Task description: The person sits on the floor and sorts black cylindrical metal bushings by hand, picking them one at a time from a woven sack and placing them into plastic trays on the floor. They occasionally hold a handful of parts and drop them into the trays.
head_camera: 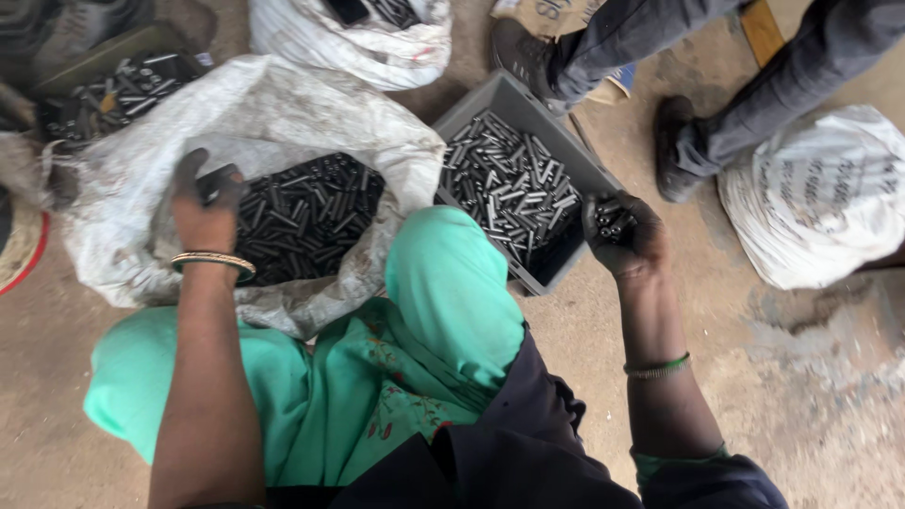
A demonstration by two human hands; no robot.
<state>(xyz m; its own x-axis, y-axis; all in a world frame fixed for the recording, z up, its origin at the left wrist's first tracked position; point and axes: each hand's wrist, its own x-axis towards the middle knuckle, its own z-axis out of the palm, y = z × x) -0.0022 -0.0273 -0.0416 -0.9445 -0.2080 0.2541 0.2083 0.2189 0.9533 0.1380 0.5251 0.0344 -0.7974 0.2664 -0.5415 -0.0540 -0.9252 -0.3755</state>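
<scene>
a: while the left hand [205, 203] is clamped on a few dark pins over the open sack [123, 245], should it take more?
b: no, small grabs. the right hand [622, 234] cups its pins [611, 222] at the grey crate [504, 99] rim; tip them low.

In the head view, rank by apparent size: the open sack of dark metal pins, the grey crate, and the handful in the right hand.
1. Open sack, largest.
2. Grey crate, clearly smaller.
3. Handful of pins in the right hand, smallest.

Open sack [141, 170] of pins left, crate [471, 113] of pins right, knee [448, 273] between
</scene>
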